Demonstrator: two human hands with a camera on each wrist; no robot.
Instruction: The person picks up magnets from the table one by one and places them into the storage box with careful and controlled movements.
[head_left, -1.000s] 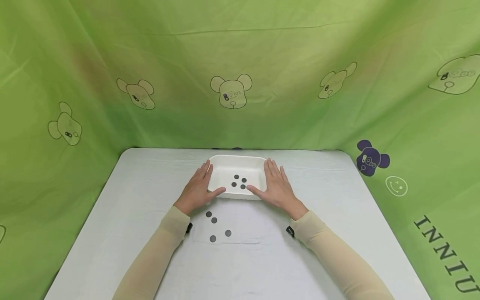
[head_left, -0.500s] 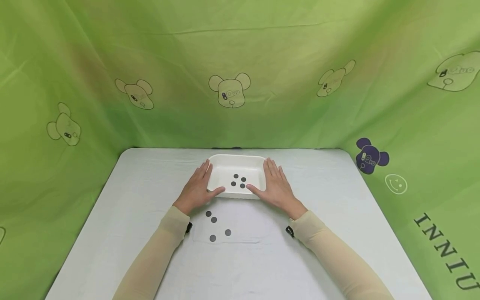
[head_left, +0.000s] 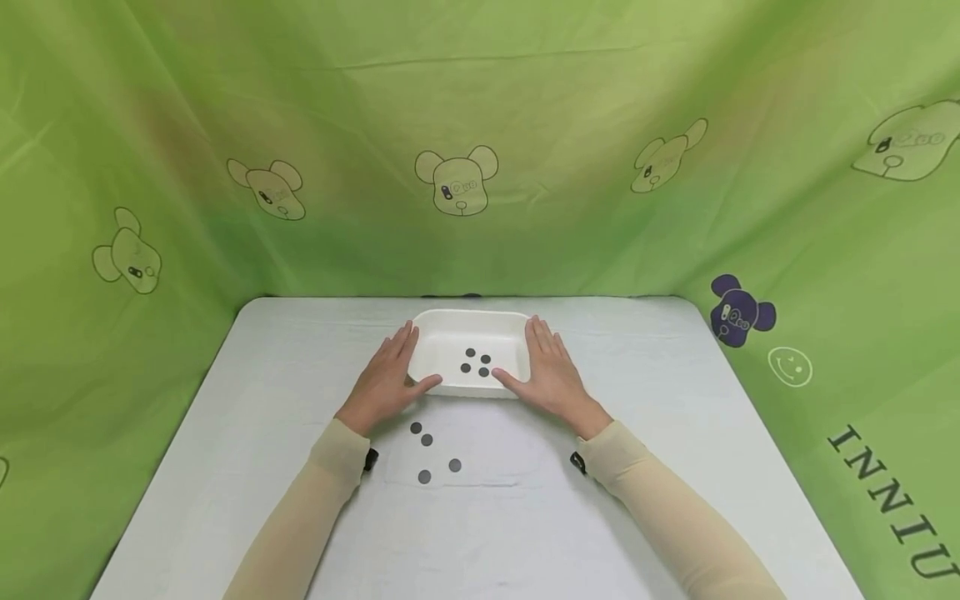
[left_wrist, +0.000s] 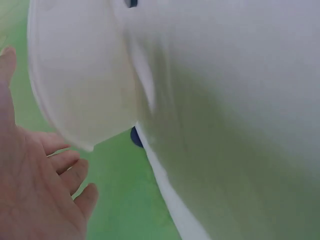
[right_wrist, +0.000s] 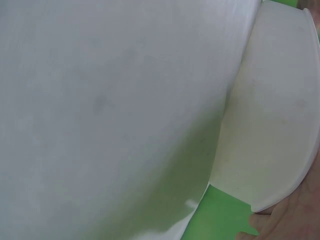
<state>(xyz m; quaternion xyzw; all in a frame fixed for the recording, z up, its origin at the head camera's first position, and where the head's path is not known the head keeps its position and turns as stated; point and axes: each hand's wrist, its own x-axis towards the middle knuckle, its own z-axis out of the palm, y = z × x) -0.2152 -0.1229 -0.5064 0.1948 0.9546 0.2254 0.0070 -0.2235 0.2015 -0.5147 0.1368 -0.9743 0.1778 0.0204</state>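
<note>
White tray (head_left: 467, 326) between the left hand (head_left: 382, 382) and the right hand (head_left: 553, 379) stands on the bench (head_left: 525, 542), whose far edge runs a little beyond both hands; too hard a shove away from the body could carry the tray toward that edge. The tray looks level, with a hand beside each short end, so a push from one side alone could swing it round or slide it into the opposite hand. The hands are well apart from each other, fingers straight and thumbs spread toward the near rim, neither clamped on anything. The right one seems to rest against its end; whether the left one touches its own end I cannot tell, and uneven support like that could tip the tray if it were raised. Four dark discs (head_left: 485, 359) lie inside, close to the right thumb (head_left: 508, 381), and a tilt or jolt could make them slide. Four loose discs (head_left: 427, 440) lie on the bench nearer the body, beside the left wrist, where a dragging sleeve (head_left: 288, 525) could scatter them.
</note>
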